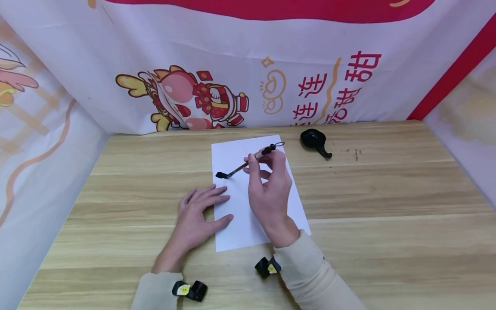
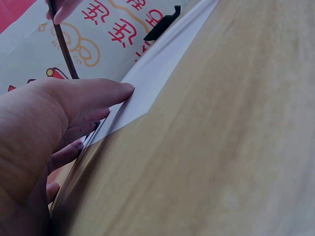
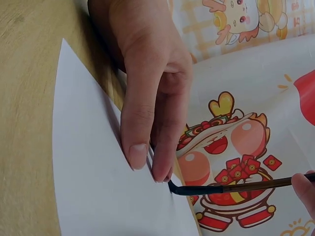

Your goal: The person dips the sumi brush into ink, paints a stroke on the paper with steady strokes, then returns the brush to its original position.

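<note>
In the head view my right hand pinches the shaft of a writing brush. Its black, inky tip is at the left part of a white sheet of paper; the right wrist view shows the tip meeting the paper. My left hand lies with spread fingers across the sheet's left edge, thumb and fingertips on the paper. In the left wrist view that thumb rests near the paper's corner. The brush tip is hidden there behind the left hand.
A small black spouted dish sits on the wooden table, right of the paper's far end. Dark smudges mark the wood beside it. A printed cloth hangs along the table's back edge.
</note>
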A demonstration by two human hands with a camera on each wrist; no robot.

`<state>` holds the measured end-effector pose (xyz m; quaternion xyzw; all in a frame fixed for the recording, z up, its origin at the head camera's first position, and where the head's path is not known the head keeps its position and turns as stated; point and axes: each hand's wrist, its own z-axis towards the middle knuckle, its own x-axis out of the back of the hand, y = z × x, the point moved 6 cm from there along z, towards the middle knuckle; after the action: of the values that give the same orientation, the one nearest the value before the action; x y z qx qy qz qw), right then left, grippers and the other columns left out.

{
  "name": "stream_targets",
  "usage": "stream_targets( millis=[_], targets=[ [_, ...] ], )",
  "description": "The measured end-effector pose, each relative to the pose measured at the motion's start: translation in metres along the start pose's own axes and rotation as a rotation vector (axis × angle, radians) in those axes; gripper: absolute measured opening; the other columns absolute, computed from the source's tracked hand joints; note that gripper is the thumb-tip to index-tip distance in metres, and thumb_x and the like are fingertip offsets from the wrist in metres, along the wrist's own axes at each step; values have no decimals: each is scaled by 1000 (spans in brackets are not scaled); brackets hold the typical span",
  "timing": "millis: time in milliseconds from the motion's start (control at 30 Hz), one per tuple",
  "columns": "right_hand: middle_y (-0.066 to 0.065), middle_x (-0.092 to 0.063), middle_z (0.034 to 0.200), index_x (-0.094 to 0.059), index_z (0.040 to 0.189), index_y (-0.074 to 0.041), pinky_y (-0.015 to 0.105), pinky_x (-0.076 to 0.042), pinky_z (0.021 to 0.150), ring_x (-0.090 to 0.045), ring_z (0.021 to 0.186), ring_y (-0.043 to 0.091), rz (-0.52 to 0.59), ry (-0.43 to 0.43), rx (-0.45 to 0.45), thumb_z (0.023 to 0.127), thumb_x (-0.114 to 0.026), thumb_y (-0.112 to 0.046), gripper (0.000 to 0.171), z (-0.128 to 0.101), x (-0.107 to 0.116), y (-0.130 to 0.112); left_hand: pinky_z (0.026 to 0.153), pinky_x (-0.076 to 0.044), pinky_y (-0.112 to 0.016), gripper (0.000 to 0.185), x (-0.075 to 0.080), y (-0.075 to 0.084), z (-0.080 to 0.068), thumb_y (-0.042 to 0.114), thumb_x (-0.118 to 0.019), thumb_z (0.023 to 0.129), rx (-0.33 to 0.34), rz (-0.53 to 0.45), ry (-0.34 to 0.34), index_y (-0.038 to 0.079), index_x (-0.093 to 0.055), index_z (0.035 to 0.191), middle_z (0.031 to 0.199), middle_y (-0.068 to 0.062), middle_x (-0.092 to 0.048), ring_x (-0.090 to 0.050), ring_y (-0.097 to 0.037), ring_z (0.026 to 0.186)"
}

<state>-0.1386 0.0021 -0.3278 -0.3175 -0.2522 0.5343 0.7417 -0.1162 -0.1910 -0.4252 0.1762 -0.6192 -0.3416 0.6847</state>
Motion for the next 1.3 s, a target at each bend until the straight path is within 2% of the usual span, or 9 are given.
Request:
stream_targets(
  millis=[100, 533, 967, 1300],
  targets=[
    [21, -71, 107, -54, 117, 6, 21, -66, 77, -78, 98, 28, -24, -3, 23, 108, -63, -7, 18, -1, -1, -1, 131, -13, -64, 45, 0, 0, 0, 30, -90, 87, -6, -3, 4, 21, -79, 130, 154, 4, -65, -48, -28, 155],
    [19, -70, 109, -53, 120, 3, 29, -67, 75, -78, 97, 27, -117, -21, 100, 107, -64, -5, 18, -3, -2, -5, 130, -14, -65, 43, 0, 1, 1, 29, -90, 87, -16, -12, 16, 21, -80, 128, 153, 3, -67, -49, -29, 154],
    [18, -70, 108, -53, 121, 2, 27, -67, 75, -78, 91, 25, -147, -3, 95, 108, -62, -7, 18, -2, 1, -7, 131, -12, -65, 45, 0, 2, 1, 29, -90, 87, -7, -4, 8, 21, -79, 130, 154, 2, -65, -48, -29, 155],
    [17, -71, 106, -54, 119, 2, 30, -67, 73, -77, 92, 25, -153, 23, 79, 108, -63, -7, 17, -1, 4, -7, 132, -9, -63, 46, 0, 1, 0, 31, -90, 87, 26, 4, -13, 22, -78, 131, 156, 5, -64, -45, -26, 157]
  ],
)
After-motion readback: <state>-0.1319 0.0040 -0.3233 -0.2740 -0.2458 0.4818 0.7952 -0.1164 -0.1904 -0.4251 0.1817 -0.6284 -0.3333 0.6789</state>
